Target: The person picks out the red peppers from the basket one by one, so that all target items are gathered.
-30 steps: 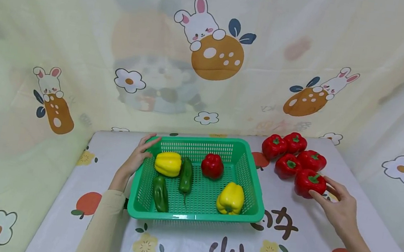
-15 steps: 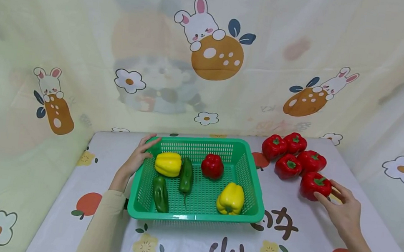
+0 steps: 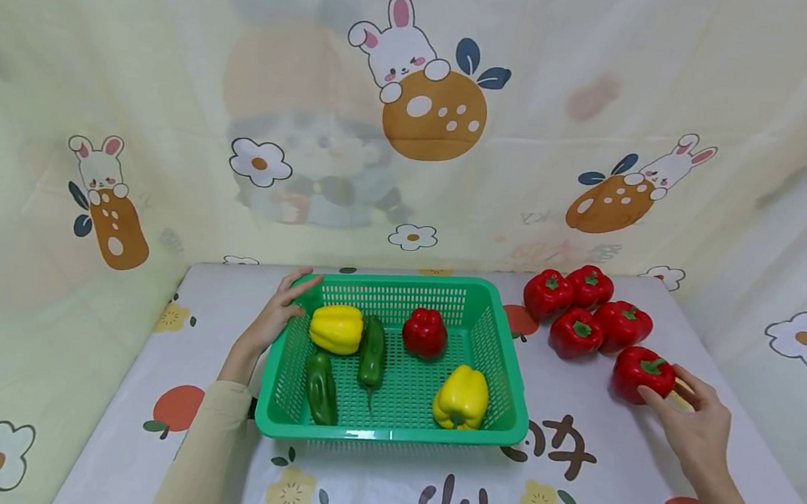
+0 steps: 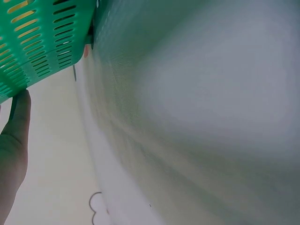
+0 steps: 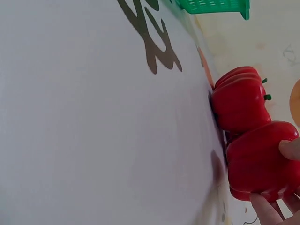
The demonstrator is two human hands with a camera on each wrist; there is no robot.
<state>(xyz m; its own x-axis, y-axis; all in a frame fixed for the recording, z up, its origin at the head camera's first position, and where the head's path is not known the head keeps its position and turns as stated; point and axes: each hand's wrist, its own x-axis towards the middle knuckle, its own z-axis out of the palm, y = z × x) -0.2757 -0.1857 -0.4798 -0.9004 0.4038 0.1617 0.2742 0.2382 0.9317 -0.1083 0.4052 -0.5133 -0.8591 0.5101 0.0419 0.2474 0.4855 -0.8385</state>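
A green plastic basket (image 3: 388, 435) sits mid-table. My left hand (image 3: 273, 316) grips its back left corner, fingers at the rim; the left wrist view shows one finger (image 4: 19, 122) against the slotted wall. Inside the basket lie two yellow bell peppers (image 3: 461, 398), two long green peppers (image 3: 372, 353) and a red bell pepper (image 3: 425, 333). Right of the basket, my right hand (image 3: 696, 418) holds another red bell pepper (image 3: 639, 375) by its right side, between thumb and fingers. In the right wrist view, the held pepper (image 5: 262, 161) partly covers the peppers behind it.
Several more red bell peppers (image 3: 577, 332) stand grouped at the table's back right, just beyond the held one. A printed cloth (image 3: 373, 500) covers the table. Pale printed curtains (image 3: 499, 213) hang behind the table and on both sides.
My right hand has moved a little to the right with the red bell pepper, away from the grouped ones. The left hand and the basket have stayed in place.
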